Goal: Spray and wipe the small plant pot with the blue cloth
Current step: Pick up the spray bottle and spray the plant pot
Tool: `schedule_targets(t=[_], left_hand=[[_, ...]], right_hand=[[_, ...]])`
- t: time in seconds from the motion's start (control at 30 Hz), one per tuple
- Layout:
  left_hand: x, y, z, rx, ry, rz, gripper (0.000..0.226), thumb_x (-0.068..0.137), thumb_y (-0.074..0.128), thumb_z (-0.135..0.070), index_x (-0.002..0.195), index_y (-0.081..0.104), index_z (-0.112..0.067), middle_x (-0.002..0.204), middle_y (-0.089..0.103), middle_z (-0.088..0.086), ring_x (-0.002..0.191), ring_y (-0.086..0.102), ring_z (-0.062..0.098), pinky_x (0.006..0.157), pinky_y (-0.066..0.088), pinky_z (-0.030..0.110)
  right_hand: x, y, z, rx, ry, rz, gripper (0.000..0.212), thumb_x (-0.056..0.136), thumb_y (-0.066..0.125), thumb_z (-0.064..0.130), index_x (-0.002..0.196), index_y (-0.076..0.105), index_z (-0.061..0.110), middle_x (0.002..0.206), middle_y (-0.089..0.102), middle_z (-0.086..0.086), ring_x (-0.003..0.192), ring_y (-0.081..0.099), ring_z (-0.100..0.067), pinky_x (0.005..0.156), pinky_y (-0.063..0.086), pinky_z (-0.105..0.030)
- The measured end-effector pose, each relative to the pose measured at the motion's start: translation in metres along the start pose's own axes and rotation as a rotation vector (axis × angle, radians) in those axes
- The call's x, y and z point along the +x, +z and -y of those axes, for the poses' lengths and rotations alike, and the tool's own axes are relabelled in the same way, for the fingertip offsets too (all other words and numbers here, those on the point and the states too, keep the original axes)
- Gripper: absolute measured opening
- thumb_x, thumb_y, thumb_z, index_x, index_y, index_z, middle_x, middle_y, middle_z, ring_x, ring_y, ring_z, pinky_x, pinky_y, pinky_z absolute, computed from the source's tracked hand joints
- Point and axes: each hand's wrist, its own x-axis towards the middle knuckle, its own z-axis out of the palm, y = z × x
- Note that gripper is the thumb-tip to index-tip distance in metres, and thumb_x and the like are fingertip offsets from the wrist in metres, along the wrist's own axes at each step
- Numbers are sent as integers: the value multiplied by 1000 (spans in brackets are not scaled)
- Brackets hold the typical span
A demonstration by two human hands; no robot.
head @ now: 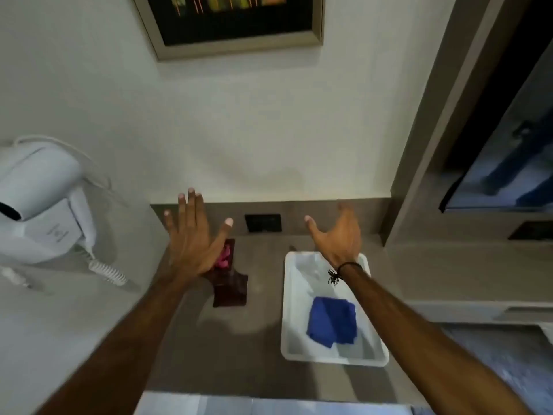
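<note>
**Both hands spread wide and empty above the counter**

The left hand (191,235) is raised flat with its back to the camera, fingers (183,205) fanned far apart and gripping nothing. It hangs in front of the small dark maroon plant pot (232,287) with pink blooms, covering part of it; whether the palm touches the plant cannot be told from this angle.

The right hand (339,235) is likewise splayed open, thumb out to the side, holding nothing. It is lifted over the far end of the white rectangular plastic tray (288,295), and a black cord bracelet (344,269) circles its wrist.

The folded blue cloth (332,323) lies inside the tray, toward its near end, well apart from either hand. The pot stands on the grey-brown stone counter (257,330), to the left of the tray and clear of it. A white wall-mounted hair dryer (42,202) sits at far left.
</note>
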Motion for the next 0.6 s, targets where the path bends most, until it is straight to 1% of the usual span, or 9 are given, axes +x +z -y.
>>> schedule_targets(t=[0.07,0.13,0.27,0.33,0.37,0.4,0.5,0.53,0.6], left_hand=[[-16,12,2,-6,-94,109,99,88,18,-75,156,-9,-8,166,-15,12,152,-16,27,120,-9,56],[-38,32,12,-15,-180,182,103,86,19,-77,155,-12,-7,166,-17,13,152,-16,28,121,-7,56],[-60,62,22,-62,-365,219,112,80,23,-83,155,-4,-4,167,-5,17,154,-9,31,122,-2,57],[-67,75,26,-94,-431,227,117,75,23,-86,155,1,-2,166,1,20,154,-5,33,121,0,58],[-69,81,29,-106,-455,244,123,70,20,-90,155,1,-2,166,3,20,154,-4,33,121,0,58],[-71,86,32,-109,-468,262,129,65,14,-94,155,1,-3,166,3,19,154,-4,32,121,-2,57],[-71,97,40,-96,-473,282,137,56,7,-99,155,-2,-4,167,1,17,154,-6,31,119,-5,56],[-70,99,41,-101,-474,284,137,57,8,-99,155,-3,-4,167,0,16,154,-7,30,119,-6,56],[-68,99,42,-98,-481,297,134,60,14,-98,155,-4,-4,167,-1,16,154,-8,29,119,-7,55]], right_hand=[[-10,13,-17,75,180,22,99,71,59,79,144,41,15,142,54,-8,131,54,-27,104,51,-44],[-26,26,-35,150,307,104,95,68,62,80,138,47,17,137,57,-5,127,56,-26,101,53,-46],[-33,48,-49,304,373,129,62,67,70,72,110,63,27,120,66,3,114,63,-21,95,55,-40],[-31,58,-51,348,384,132,41,68,73,69,91,66,36,115,68,7,111,64,-20,95,54,-38],[-28,63,-54,361,392,133,37,68,73,69,84,65,37,112,70,6,109,65,-20,94,55,-38],[-25,65,-53,353,419,149,39,68,73,71,85,65,36,109,71,3,105,66,-21,92,56,-38],[-13,77,-60,288,469,184,78,68,66,79,111,68,14,108,72,-7,99,67,-22,86,57,-36],[-9,77,-58,261,475,208,82,69,64,80,115,67,12,108,72,-8,99,67,-24,87,58,-37],[-4,81,-55,214,438,241,77,72,61,79,109,70,12,102,74,-8,96,69,-25,87,59,-40]])
